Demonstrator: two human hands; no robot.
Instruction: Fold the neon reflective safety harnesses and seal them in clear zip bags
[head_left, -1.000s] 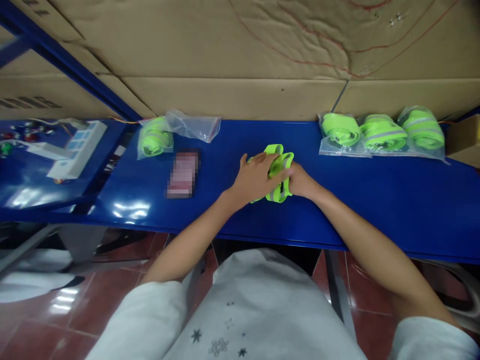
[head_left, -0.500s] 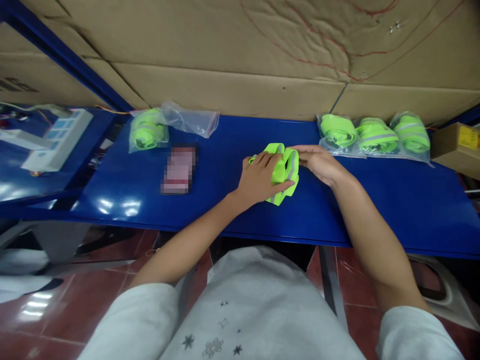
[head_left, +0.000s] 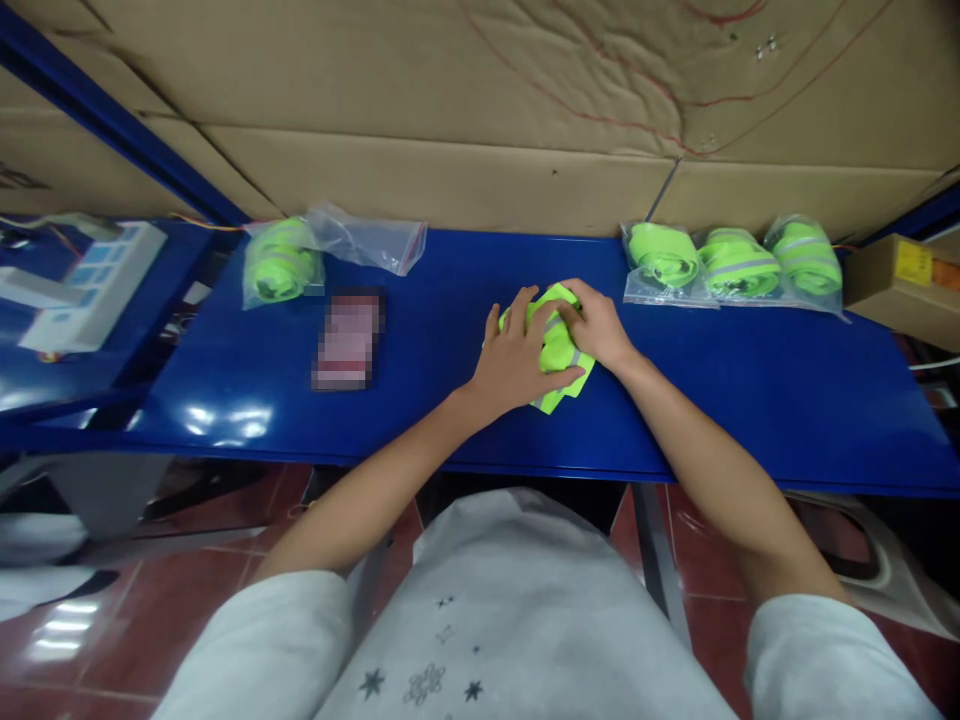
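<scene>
A folded neon-green strap with a grey reflective stripe (head_left: 559,352) lies on the blue table (head_left: 750,400) in front of me. My left hand (head_left: 514,358) lies over its left side, fingers spread and the thumb pressed against its near edge. My right hand (head_left: 596,322) presses down on its far right part with curled fingers. Both hands grip the bundle between them, and much of it is hidden under them.
Three bagged green straps (head_left: 731,262) lie at the back right beside a cardboard box (head_left: 896,275). At the back left lie another bagged strap (head_left: 279,264), an empty clear zip bag (head_left: 367,240), a blurred flat object (head_left: 346,338) and a white power strip (head_left: 82,285). Cardboard sheets (head_left: 480,110) form the back wall.
My right hand came back from the bundle's far side and now presses on top of it. The strap's loops are flattened into a tighter bundle. My left hand stays on it.
</scene>
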